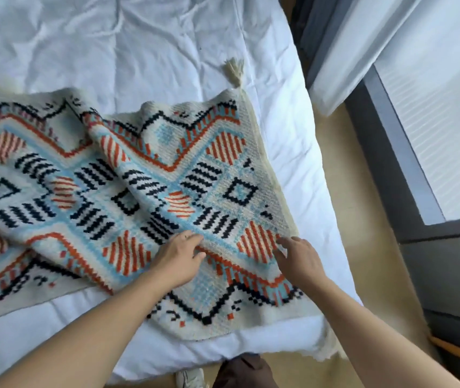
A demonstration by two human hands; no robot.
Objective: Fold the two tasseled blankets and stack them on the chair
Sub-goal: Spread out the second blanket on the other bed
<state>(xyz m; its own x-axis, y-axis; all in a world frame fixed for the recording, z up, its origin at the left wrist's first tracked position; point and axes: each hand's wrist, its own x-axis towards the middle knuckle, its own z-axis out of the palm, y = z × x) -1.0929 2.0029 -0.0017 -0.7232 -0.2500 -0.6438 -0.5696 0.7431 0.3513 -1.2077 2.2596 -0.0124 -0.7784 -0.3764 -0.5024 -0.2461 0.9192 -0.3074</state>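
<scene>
Patterned blanket spread rumpled across white bed, centre-left of frame, tassel above. Left hand and right hand flat on its lower-right part, fingers relaxed, gripping nothing, likely smoothing before folding.

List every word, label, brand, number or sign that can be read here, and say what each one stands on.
No readable text anywhere in this view.
The patterned blanket bears only woven shapes in orange, blue and black: diamonds, stripes and zigzags, no letters or numbers.
No tag or label shows on it or on its tassel.
The white bed sheet is plain.
The left hand and right hand show no writing.
</scene>
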